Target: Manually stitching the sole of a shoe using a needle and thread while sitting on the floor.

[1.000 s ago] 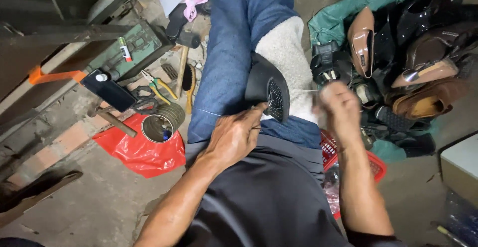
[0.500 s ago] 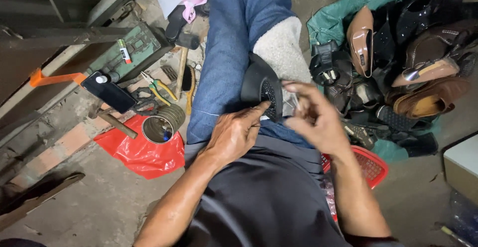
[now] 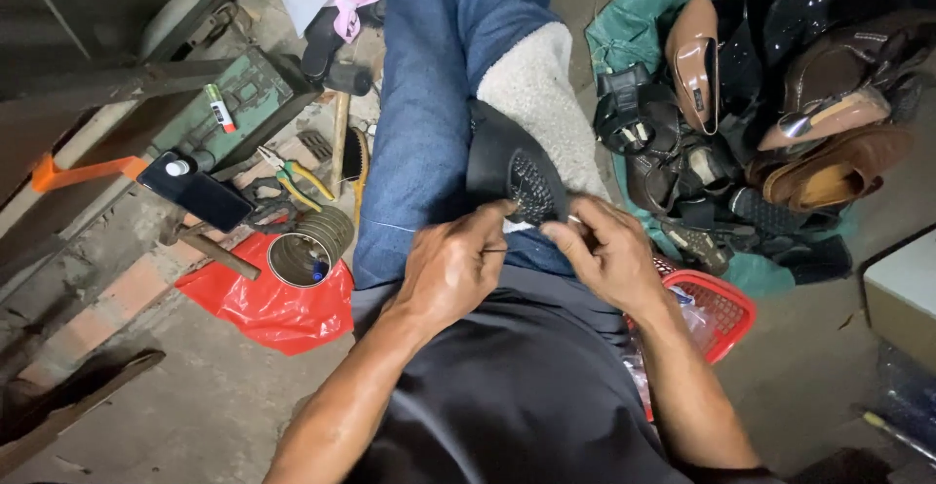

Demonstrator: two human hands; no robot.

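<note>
On the person's lap, in the head view, a black shoe [image 3: 512, 172] lay sole-up across the blue-jeaned thigh, its studded tread facing the camera and a fleece lining [image 3: 541, 94] rising just behind it. The left hand [image 3: 450, 268] sat at the near edge of the sole, thumb and forefinger pinched together on a thin needle-like tool [image 3: 495, 249] that pointed toward the sole's rim. A pale thread [image 3: 390, 227] ran leftward across the denim from under that hand. The right hand [image 3: 609, 250] pressed against the shoe's right edge, its fingers curled tight together on the rim; whether they also held the thread's other end could not be told.

To do this stitch well, I judged that the shoe should stay braced firmly on the thigh, the tool kept square to the seam line, and the thread kept taut so that it would not snag.

Left of the leg, on the floor, lay a red plastic bag [image 3: 258, 299], an open tin can [image 3: 307, 250], pliers [image 3: 292, 174] and a dark phone [image 3: 193, 192]. Right of the leg sat a heap of worn shoes [image 3: 780, 143] on a green cloth [image 3: 614, 36], and a red basket [image 3: 717, 313] near the right forearm.
</note>
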